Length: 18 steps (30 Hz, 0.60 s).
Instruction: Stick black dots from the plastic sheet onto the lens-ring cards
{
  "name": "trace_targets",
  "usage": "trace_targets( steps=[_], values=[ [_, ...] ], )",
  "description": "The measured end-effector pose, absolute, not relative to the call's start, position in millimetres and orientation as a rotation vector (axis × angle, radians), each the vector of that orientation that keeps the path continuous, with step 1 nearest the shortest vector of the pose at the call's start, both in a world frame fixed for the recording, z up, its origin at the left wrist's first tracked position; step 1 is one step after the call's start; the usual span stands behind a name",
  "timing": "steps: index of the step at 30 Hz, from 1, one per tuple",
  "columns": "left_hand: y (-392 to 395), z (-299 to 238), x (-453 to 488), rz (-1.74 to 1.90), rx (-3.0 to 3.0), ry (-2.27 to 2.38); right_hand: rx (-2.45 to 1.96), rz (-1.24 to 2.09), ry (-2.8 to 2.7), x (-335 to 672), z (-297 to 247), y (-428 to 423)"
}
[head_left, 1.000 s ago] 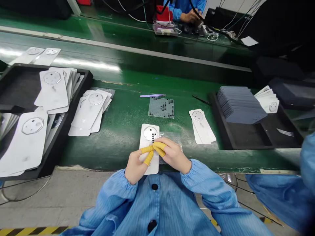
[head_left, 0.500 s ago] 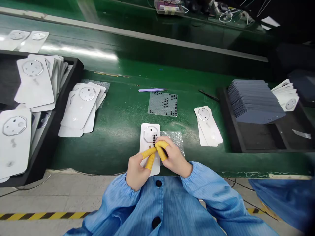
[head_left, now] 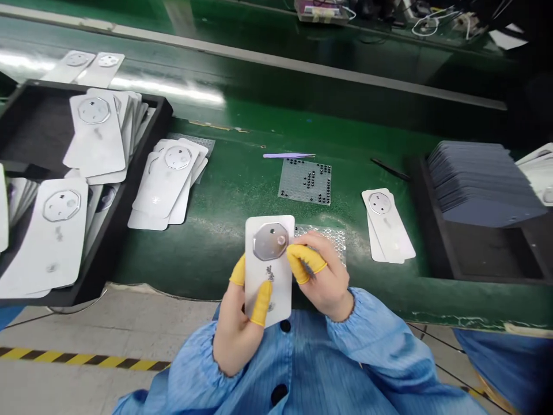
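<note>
My left hand (head_left: 242,311), with yellow finger cots, grips a white phone back cover (head_left: 268,268) from below and lifts it off the green mat. Its octagonal silver camera plate (head_left: 270,241) faces me. My right hand (head_left: 322,276) is beside the cover's right edge, its cot-covered fingers pinched together on something small and dark that I cannot make out. A clear bubble-wrap piece (head_left: 328,239) lies under the right hand. Beyond it sits a clear sheet of small black dots (head_left: 306,181) and lilac tweezers (head_left: 287,155).
A black tray (head_left: 142,161) at the left holds several white covers, and more are piled beside it (head_left: 166,184). Two covers (head_left: 389,225) lie at the right, near a black tray (head_left: 436,230) with a stack of grey sheets (head_left: 479,181). Another person's blue sleeve (head_left: 510,363) shows at bottom right.
The left hand has raised the white cover off the mat and tilted it toward me. The right hand has drawn away to the cover's right edge. The strip of black dots on the plate is gone.
</note>
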<state>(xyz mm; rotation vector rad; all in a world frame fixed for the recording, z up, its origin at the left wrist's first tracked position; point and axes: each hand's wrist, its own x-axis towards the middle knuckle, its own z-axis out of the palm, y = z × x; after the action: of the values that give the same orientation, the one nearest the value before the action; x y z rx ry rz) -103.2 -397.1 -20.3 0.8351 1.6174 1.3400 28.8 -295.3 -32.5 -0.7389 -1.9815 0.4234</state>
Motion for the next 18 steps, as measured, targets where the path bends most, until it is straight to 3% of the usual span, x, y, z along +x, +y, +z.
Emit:
trace_targets(
  steps=[7,18],
  values=[
    [-401.1,-21.2,-87.4,1.418,0.928,1.546,-0.682,0.277,-2.223,32.1,-20.8,-309.0],
    [-402.9,-24.4,-88.2,1.383,1.142,1.656,-0.667,0.407,-2.242,38.5,-22.2,-311.5]
  ],
)
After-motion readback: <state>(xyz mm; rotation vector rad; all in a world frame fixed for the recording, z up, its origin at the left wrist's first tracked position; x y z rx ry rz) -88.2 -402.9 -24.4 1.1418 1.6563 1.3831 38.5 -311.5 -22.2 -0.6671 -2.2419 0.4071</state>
